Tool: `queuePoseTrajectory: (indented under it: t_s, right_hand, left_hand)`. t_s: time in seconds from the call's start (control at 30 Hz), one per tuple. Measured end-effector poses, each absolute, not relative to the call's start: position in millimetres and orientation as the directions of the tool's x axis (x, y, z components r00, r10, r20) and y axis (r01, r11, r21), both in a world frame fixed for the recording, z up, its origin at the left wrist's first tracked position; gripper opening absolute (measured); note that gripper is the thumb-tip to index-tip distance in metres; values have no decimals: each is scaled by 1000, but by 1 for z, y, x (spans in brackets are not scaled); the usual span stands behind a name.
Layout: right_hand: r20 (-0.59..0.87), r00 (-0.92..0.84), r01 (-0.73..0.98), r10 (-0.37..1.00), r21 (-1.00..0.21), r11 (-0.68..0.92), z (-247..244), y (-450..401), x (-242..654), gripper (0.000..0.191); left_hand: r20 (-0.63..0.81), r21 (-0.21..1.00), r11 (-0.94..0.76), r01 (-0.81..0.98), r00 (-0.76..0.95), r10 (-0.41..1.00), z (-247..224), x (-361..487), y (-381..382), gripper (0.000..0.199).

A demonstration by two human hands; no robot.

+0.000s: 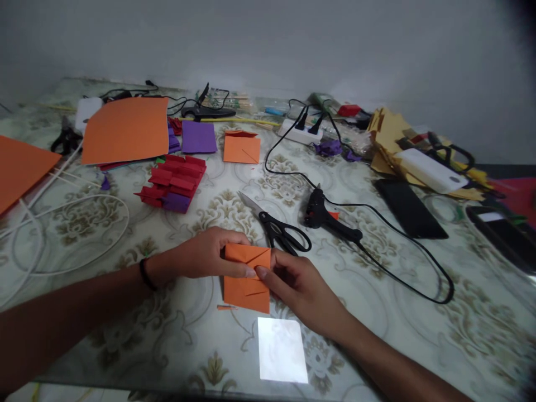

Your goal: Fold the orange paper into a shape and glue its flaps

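A creased orange paper piece (247, 290) is held between both hands near the middle of the table. My left hand (205, 254) grips its left side, with the thumb across the front and the other fingers mostly behind it. From the right, my right hand (301, 282) pinches the edge, its thumb tip close to the left thumb. Just behind the hands lie black-handled scissors (278, 226), slightly open. Nearer me is a white square sheet (282, 350). A thin orange scrap (226, 307) rests by the paper's lower left corner.
A black glue gun (330, 215) with its looping cable lies right of the scissors. Behind are red folded pieces (173, 181), a folded orange paper (242, 148), a purple square (199, 137) and a power strip (300, 133). A black phone (410, 208) lies right; orange sheets (125, 130) lie left.
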State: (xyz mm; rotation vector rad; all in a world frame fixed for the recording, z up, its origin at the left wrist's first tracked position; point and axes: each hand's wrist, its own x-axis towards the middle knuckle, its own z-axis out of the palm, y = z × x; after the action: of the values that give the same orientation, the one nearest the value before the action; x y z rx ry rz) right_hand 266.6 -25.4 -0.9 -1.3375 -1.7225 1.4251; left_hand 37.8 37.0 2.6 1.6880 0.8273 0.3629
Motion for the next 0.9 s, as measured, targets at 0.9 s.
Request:
queuePoseTrajectory:
  t_s: [0.9]
  right_hand:
    - [-173,-461,347,871,-938,-3,4,-24,262,39]
  left_hand:
    - [-225,942,-109,318,838,498,12,37,37,39]
